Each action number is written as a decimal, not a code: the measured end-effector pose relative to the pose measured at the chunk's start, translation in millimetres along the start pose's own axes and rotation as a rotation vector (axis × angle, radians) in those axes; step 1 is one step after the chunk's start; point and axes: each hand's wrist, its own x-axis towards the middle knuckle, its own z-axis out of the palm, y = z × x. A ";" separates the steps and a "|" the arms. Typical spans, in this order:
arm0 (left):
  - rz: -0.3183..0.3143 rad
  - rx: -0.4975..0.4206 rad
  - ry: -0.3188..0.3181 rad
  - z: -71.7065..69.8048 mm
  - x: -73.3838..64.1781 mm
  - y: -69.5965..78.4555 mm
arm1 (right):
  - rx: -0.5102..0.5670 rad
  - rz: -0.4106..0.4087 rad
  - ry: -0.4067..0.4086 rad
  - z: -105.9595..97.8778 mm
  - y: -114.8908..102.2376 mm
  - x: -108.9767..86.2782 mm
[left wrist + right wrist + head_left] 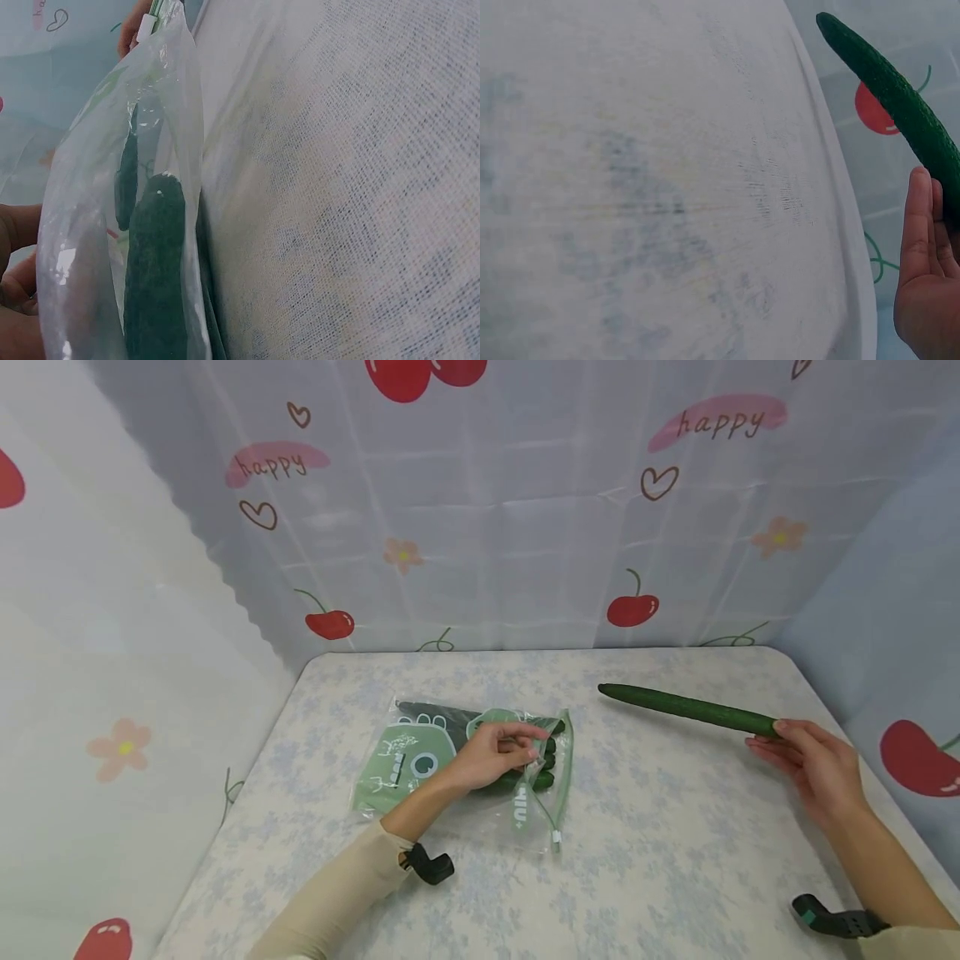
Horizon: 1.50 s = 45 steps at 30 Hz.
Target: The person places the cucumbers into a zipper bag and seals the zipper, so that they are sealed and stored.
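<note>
A long green cucumber is held by its right end in my right hand, raised over the table's right side with its far tip pointing left. In the right wrist view the fingers lie along the cucumber. My left hand pinches the upper layer of a clear and green zip bag near its mouth. Several cucumbers lie inside the bag, their ends towards its right-hand opening. The left wrist view shows one cucumber close up through the plastic.
The bag lies on a table with a pale blue floral cloth. A white zip slider sits at the bag's near right corner. Behind the table hangs a printed curtain with cherries and hearts. Each wrist wears a black device.
</note>
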 end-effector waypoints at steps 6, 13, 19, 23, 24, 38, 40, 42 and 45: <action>0.013 0.035 -0.018 0.9 1.0 -2.7 | -0.015 0.024 -0.084 -0.3 3.1 -16.9; 0.018 0.043 -0.022 2.6 0.7 -3.5 | -0.086 0.020 -0.181 4.8 9.9 -29.5; 0.012 0.044 -0.024 1.5 0.4 -4.2 | -0.099 0.062 -0.232 10.0 16.8 -35.3; 0.015 0.048 -0.027 0.8 0.7 -4.5 | -0.083 0.105 -0.281 15.3 21.3 -38.0; 0.017 0.048 -0.029 0.8 1.0 -4.5 | -0.083 0.119 -0.289 16.8 22.3 -39.0; 0.019 0.014 -0.031 -1.9 2.5 -5.5 | -0.179 0.239 -0.349 39.8 41.2 -49.2; 0.025 0.002 -0.023 -2.4 2.5 -4.1 | -0.218 0.248 -0.351 45.1 44.1 -48.8; 0.031 -0.007 -0.016 -2.6 1.9 -2.6 | -0.267 0.256 -0.356 51.1 47.2 -48.3; 0.036 -0.010 -0.011 -2.6 1.2 -1.6 | -0.327 0.268 -0.375 61.1 52.3 -46.8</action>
